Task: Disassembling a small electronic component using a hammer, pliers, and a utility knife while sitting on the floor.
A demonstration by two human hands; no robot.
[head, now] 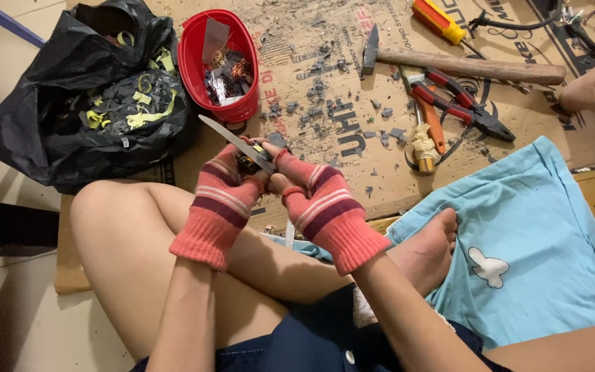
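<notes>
1. Head view: you sit cross-legged on the floor, both hands in pink striped fingerless gloves, raised together above your knees.
2. Your left hand [223, 200] is clenched around a small dark part [248, 162], mostly hidden between your fingers; what kind of part it is cannot be told.
3. Your right hand [319, 201] grasps a knife [237, 143]; its blade lies across the part and points up-left toward the red tub [197, 65].
4. The tub holds scraps of copper wire and metal. Just left of it, a black bag [29, 131] is open, filled with grey and yellow strips.
5. Beyond your hands, cardboard [352, 158] covers the floor, strewn with grey chips.
6. On the cardboard, well apart from your hands: a hammer [463, 65], a screwdriver [439, 21] with an orange-and-yellow handle, and red pliers [463, 103].
7. A light blue cloth [538, 234] lies on your right side, touching your foot [425, 251].
</notes>
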